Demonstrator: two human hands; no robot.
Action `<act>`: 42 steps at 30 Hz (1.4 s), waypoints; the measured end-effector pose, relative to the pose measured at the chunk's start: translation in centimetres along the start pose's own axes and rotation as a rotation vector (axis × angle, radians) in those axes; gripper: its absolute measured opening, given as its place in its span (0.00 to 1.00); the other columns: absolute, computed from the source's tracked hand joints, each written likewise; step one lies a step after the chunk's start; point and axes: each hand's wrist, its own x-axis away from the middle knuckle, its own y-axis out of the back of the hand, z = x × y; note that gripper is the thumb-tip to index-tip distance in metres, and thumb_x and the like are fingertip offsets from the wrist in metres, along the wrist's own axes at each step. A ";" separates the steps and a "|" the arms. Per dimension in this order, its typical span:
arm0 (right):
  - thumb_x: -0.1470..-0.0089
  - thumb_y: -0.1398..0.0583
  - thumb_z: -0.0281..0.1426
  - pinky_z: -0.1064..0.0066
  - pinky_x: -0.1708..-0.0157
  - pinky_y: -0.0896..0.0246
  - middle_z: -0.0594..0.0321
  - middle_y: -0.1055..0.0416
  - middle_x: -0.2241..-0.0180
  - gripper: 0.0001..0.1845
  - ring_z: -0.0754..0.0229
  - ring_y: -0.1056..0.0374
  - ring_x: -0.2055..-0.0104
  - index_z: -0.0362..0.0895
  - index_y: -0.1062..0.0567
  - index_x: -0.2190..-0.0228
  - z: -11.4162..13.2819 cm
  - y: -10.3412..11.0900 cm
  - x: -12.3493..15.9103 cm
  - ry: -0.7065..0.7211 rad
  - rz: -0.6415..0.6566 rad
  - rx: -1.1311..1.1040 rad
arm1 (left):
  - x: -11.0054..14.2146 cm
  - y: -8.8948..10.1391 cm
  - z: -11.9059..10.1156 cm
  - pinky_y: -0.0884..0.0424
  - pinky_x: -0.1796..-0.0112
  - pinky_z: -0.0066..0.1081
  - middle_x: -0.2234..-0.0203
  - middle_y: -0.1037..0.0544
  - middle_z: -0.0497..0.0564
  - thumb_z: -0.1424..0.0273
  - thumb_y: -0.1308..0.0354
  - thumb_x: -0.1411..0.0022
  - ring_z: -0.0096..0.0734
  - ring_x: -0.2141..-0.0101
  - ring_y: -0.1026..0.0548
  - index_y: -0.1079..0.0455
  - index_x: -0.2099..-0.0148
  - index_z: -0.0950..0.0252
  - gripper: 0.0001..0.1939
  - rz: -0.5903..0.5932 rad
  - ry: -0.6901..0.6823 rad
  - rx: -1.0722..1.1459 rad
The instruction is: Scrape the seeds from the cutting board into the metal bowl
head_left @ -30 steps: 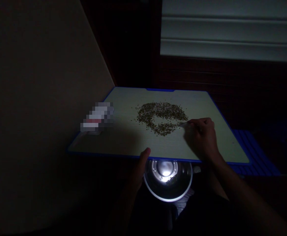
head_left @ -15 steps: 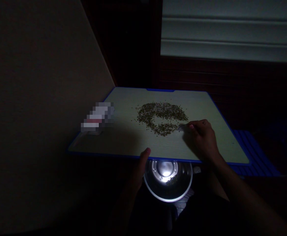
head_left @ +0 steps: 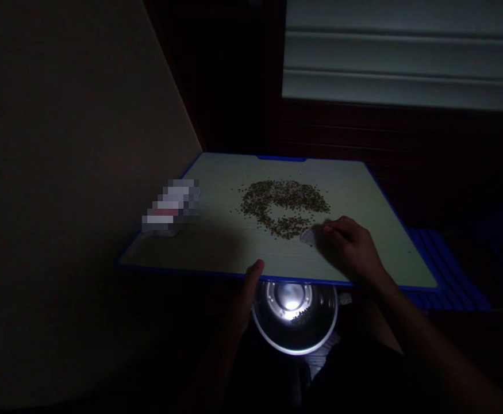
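Note:
A pale board with a blue rim [head_left: 217, 253] carries a ring-shaped scatter of small brownish seeds [head_left: 283, 206]. My right hand [head_left: 351, 246] rests on the board at the heap's near right edge, fingers pinched on a small pale flat piece [head_left: 306, 236] that touches the seeds. Below the board's near edge a shiny steel bowl [head_left: 295, 317] with a few seeds in it is held by my left hand [head_left: 245, 299], thumb up against the board's rim.
A blurred white and red object [head_left: 171, 208] lies at the board's left side. A beige wall [head_left: 61, 172] rises on the left. A blue ribbed thing [head_left: 449, 276] sits to the board's right. The surroundings are dark.
My right hand has slid toward me and leftward along the heap's right edge, bringing the pale piece to the heap's near side. The left hand and bowl stayed put.

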 end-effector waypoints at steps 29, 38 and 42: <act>0.36 0.40 0.36 0.60 0.60 0.37 0.60 0.26 0.69 0.11 0.55 0.33 0.62 0.49 0.17 0.64 1.3 0.2 0.2 0.263 0.330 -0.060 | 0.5 -0.2 -0.3 0.39 0.37 0.42 0.50 0.19 0.53 0.59 0.32 0.42 0.46 0.40 0.29 0.25 0.47 0.59 0.22 -0.031 -0.035 -0.012; 0.35 0.41 0.36 0.61 0.60 0.41 0.61 0.26 0.69 0.12 0.56 0.34 0.63 0.47 0.19 0.66 2.0 0.6 0.0 0.329 0.454 -0.061 | 1.1 -0.6 -1.0 0.40 0.37 0.40 0.52 0.18 0.52 0.59 0.36 0.38 0.47 0.41 0.28 0.21 0.56 0.58 0.12 0.044 0.002 0.021; 0.35 0.40 0.35 0.62 0.59 0.42 0.63 0.27 0.70 0.10 0.57 0.34 0.63 0.48 0.19 0.67 2.1 0.6 0.1 0.347 0.472 -0.088 | 1.0 -0.6 -0.7 0.41 0.36 0.40 0.52 0.17 0.52 0.59 0.35 0.39 0.48 0.40 0.29 0.22 0.55 0.58 0.13 -0.024 -0.015 -0.020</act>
